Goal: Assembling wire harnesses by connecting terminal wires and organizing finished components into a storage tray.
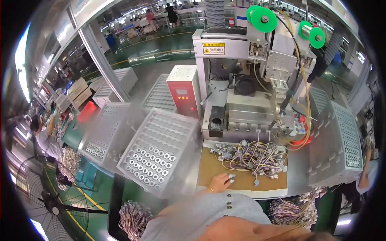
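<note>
My left hand [220, 183] rests on a brown board [207, 166] in front of a bench machine. Its fingers point right, slightly apart, with pale covers on the tips, and I see nothing held in them. A yellow band circles the wrist. Just beyond and right of the fingers lies a tangled heap of thin wires [245, 157] with small round grey metal parts and white connectors on their ends. One round grey part [256, 182] lies at the heap's near edge. A blurred bare arm crosses the bottom of the view; my right hand does not show.
The white machine [246, 114] with green spools [263, 19] stands behind the heap. Left are a red-and-white control box [185, 94] and a tray [155, 146] partly filled with round parts. Stacked trays [335, 144] stand right. Wire bundles [134, 217] hang below; a fan [54, 209] stands left.
</note>
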Tool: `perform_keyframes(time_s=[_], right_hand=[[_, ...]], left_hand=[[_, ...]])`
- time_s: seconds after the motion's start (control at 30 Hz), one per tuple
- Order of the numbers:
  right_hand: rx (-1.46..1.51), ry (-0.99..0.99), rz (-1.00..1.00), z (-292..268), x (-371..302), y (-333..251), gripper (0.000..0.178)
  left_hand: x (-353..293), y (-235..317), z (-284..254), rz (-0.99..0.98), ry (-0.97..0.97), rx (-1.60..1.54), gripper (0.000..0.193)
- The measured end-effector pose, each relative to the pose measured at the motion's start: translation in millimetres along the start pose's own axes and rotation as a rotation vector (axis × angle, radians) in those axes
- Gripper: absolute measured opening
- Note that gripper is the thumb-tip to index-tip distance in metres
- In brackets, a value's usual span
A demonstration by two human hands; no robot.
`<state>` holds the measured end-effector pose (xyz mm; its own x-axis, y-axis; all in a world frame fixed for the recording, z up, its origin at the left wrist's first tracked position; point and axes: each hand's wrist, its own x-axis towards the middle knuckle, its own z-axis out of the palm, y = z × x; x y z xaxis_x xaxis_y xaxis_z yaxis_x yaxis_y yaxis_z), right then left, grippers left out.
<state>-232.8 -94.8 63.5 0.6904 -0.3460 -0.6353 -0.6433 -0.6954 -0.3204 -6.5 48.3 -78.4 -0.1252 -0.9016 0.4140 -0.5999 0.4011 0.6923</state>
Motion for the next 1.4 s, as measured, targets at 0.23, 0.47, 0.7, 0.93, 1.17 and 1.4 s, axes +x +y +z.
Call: perform_keyframes(time_s=[0.23,0.47,0.7,0.93,1.17,1.4], right_hand=[[0.059,-0.041,0.086,55,-24,-10,0.013],[0.216,-0.066,0.166,139,-47,-31,0.013],[0.220,-0.086,0.159,171,-39,-32,0.013],[0.183,-0.189,0.229,199,-79,-28,0.013],[0.102,-0.271,0.264,210,-114,-25,0.013],[0.000,-0.337,0.248,210,-118,-16,0.014]], left_hand=[[3,-5,-1,-0.048,-0.036,0.025,0.024],[7,-7,7,-0.029,-0.032,0.051,0.022],[7,-1,6,-0.013,-0.007,0.025,0.021],[10,-2,2,-0.115,-0.077,0.038,0.022],[11,-5,5,-0.026,0.014,0.045,0.023],[9,0,5,-0.095,-0.055,0.020,0.025]])
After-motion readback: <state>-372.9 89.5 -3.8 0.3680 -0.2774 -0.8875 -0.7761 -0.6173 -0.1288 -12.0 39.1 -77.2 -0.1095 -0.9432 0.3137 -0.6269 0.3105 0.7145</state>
